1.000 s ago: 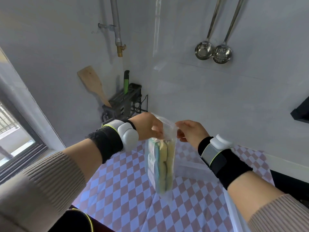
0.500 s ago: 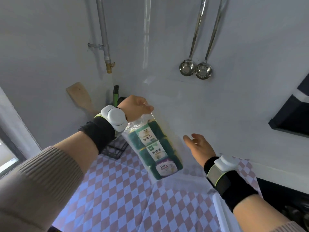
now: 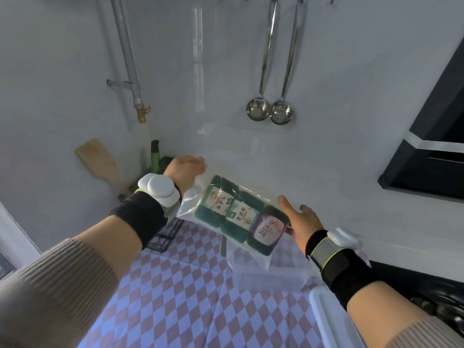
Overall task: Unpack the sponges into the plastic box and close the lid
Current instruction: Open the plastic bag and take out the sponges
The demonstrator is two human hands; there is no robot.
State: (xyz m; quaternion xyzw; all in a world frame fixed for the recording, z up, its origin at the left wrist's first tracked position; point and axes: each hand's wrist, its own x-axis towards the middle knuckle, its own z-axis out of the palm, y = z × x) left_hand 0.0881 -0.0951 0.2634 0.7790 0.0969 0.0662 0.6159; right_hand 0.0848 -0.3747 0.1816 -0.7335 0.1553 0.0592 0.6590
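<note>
A clear plastic bag of green sponges [image 3: 238,214] with paper labels hangs tilted in the air above the counter. My left hand [image 3: 184,172] grips the bag's open top end at the upper left. My right hand [image 3: 300,221] touches the bag's lower right end, fingers spread and the thumb under the plastic. Below the bag stands a clear plastic box [image 3: 266,277] on the chequered cloth. I cannot tell where its lid is.
A black wire rack [image 3: 165,237] with a wooden spatula [image 3: 100,162] and a green-handled tool [image 3: 155,156] stands in the corner. Two steel ladles [image 3: 270,113] hang on the wall. A dark hood [image 3: 431,156] is at right, a white tray edge [image 3: 334,320] at lower right.
Both hands first held the upright bag at its top. The right hand let go, the left swung the bag flat, and the right hand now meets its lower end.
</note>
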